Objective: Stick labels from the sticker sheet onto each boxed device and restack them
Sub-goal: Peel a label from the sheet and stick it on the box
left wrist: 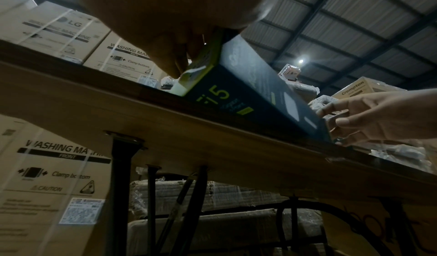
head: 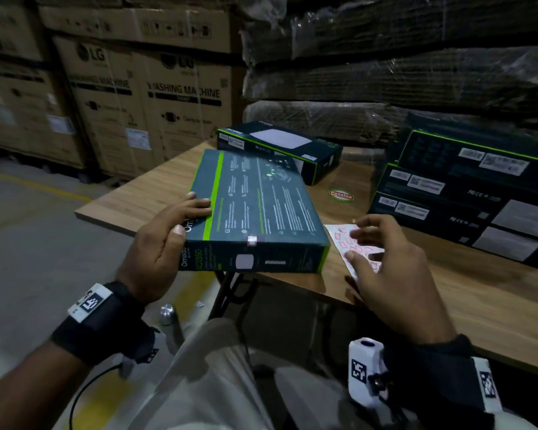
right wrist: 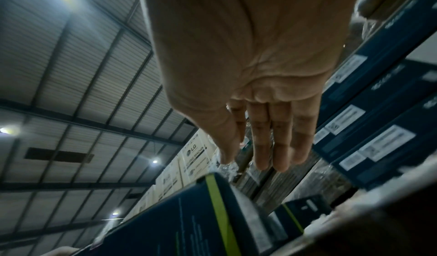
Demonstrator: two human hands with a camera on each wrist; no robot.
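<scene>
Left hand (head: 165,240) grips the boxed device (head: 255,212) at its left end; right hand (head: 392,262), fingers spread, hovers over the sticker sheet (head: 343,237) right of the device.

Washing-machine cartons (head: 143,97), plastic-wrapped cardboard stacks (head: 385,72), steel bottle (head: 167,315), wooden table (head: 466,293)

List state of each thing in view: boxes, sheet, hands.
held box: closed, tilted, near edge lifted off the table, small label on its top edge
left hand: grips the held box's left end
right hand: fingers straight, over the sticker sheet, holding nothing
sticker sheet: flat on the table, partly under the right hand
far box: closed, flat on the table
stacked boxes: closed, piled at right
</scene>
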